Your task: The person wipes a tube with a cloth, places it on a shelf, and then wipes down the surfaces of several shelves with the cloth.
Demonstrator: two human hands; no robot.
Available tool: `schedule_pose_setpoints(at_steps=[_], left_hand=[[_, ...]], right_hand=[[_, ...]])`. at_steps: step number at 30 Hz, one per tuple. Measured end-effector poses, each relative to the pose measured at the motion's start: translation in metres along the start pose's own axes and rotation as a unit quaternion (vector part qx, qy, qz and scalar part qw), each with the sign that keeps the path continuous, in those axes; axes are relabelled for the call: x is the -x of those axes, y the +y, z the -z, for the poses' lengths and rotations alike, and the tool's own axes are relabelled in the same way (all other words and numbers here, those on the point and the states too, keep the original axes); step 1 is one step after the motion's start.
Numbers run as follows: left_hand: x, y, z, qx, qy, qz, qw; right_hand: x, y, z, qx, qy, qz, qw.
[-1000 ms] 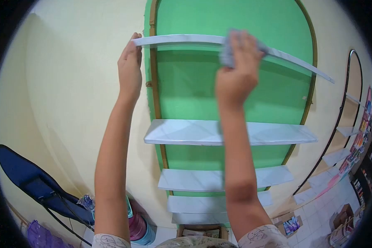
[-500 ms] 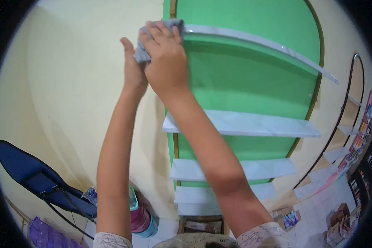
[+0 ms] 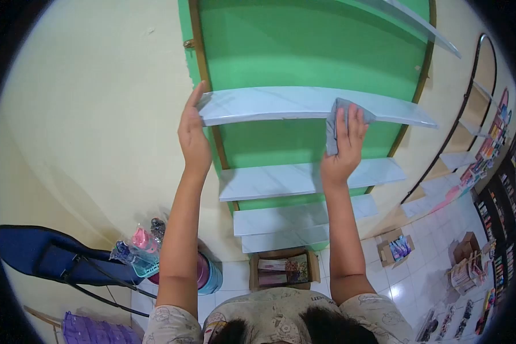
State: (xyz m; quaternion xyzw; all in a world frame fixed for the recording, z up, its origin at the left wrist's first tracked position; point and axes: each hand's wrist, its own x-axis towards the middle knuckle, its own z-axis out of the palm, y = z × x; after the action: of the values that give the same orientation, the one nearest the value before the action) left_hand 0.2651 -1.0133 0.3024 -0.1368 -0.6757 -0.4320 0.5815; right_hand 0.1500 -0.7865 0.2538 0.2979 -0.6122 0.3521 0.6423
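Observation:
A grey cloth lies under my right hand, which presses it against the front edge of a white marble-patterned shelf. The cloth is folded around the fingers and sticks out on both sides of them. My left hand rests against the shelf's left end, its fingers stretched upward and nothing held. Part of that hand's fingers are hidden from this angle. Behind the shelf is a green panel with brown side trim.
More white shelves are fixed below, and another shelf above. On the floor are an open cardboard box and a smaller box. A dark blue ironing board, a turquoise basket and a purple container are at left.
The view has tilted down. Both hands have left the upper shelf's left end for the shelf below and moved apart. The cloth has gone right with my right hand.

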Motion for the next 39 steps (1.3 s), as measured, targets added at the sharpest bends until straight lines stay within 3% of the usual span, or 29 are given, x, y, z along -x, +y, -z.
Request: schedule_pose_setpoints(at_steps=[2,6,10,12,14,17,22,26,27,30,33,39], left_hand=[[0.001,0.002,-0.006,-0.015,0.019,0.012,1.000],[0.001,-0.007,-0.009,0.025,0.044,0.008,0.999],[0.000,-0.002,-0.004,-0.012,0.017,0.031,0.999],[-0.001,0.004,0.001,-0.035,-0.007,0.049,0.998],[-0.002,0.006,0.004,-0.041,-0.009,0.057,0.997],[0.000,0.006,-0.004,-0.034,0.027,0.058,0.997],[0.000,-0.002,-0.016,0.012,0.088,0.053,0.995],[0.009,0.005,-0.029,0.013,0.156,0.085,0.984],[0.013,0.012,-0.038,0.009,0.189,0.108,0.976],[0.036,0.012,-0.077,0.020,0.331,0.134,0.934],[0.080,0.009,-0.142,0.006,0.330,0.116,0.937],[0.199,0.045,-0.330,0.039,0.073,0.164,0.983]], right_hand=[[0.001,-0.014,-0.007,0.003,0.018,-0.013,1.000],[0.003,-0.068,-0.020,-0.111,-0.154,0.099,0.977],[-0.003,-0.039,-0.008,-0.071,-0.148,0.127,0.978],[0.000,0.000,0.000,-0.047,-0.067,0.076,0.994],[-0.005,0.031,0.012,-0.011,0.045,-0.042,0.998],[-0.008,0.035,0.016,0.007,0.021,-0.047,0.999],[-0.007,0.082,0.041,-0.008,-0.088,0.097,0.991],[-0.013,0.176,0.076,0.032,0.060,-0.008,0.998],[-0.018,0.199,0.084,0.032,0.093,-0.038,0.994],[-0.019,0.259,0.105,0.029,0.067,-0.025,0.997],[-0.018,0.286,0.117,0.012,0.045,0.012,0.999],[-0.016,0.336,0.156,-0.087,-0.021,0.012,0.996]])
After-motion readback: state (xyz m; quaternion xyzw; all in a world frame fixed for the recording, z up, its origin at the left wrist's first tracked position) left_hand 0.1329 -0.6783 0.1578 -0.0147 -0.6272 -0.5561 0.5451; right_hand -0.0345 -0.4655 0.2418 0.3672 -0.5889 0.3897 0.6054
